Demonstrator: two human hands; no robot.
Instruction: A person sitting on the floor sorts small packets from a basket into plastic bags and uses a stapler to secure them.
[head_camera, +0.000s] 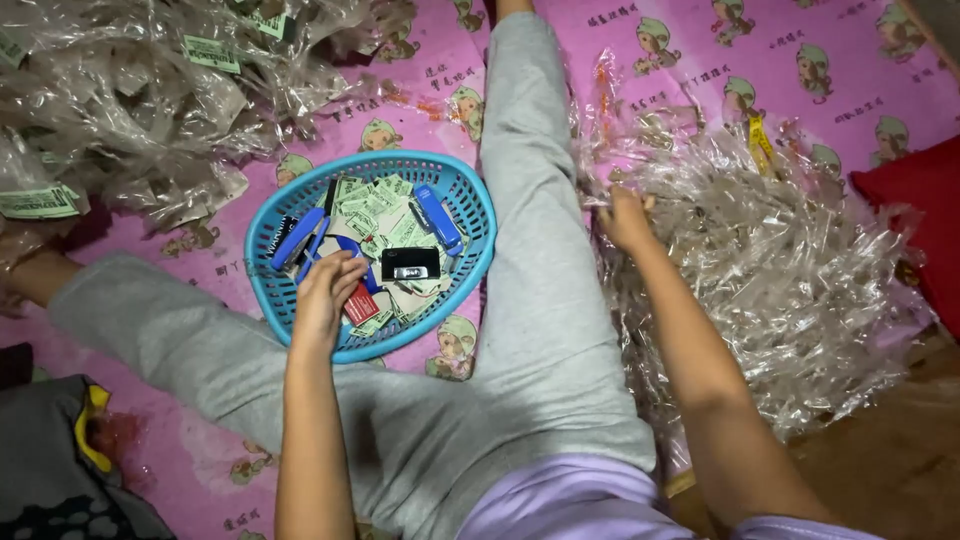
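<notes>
- Head view, looking down: a person sits on a pink patterned mat (700, 50) with legs in grey trousers (530, 250) spread wide, which leaves room for work things between and beside them.
- Blue basket (470, 195), centre left of the frame, sits between the legs, within easy reach of both arms. It holds small green-printed paper labels (375, 200), blue staplers (437, 215), a small black box (410, 264) and a red piece (361, 306).
- Left hand (325, 295), lower centre of the basket: fingers curled down into the contents, touching the labels and the red piece near a blue stapler. Whether it has closed on one item I cannot tell; the fingers hide it.
- Right hand (627, 218), right of centre: fingers pinched narrow on the edge of clear plastic wrappers (780, 270). It appears to be gripping one sheet, though which sheet cannot be made out.
- That wrapper pile lies heaped at the right of the frame, just beside the right leg, so the arm needs only a short reach.
- Second wrapper heap (130, 100), upper left of the frame, has green labels already on it and lies well apart from the right-hand pile, seemingly kept separate.
- Red cushion (925, 215), right edge.
- Dark bag with yellow trim (60, 460), lower left corner.
</notes>
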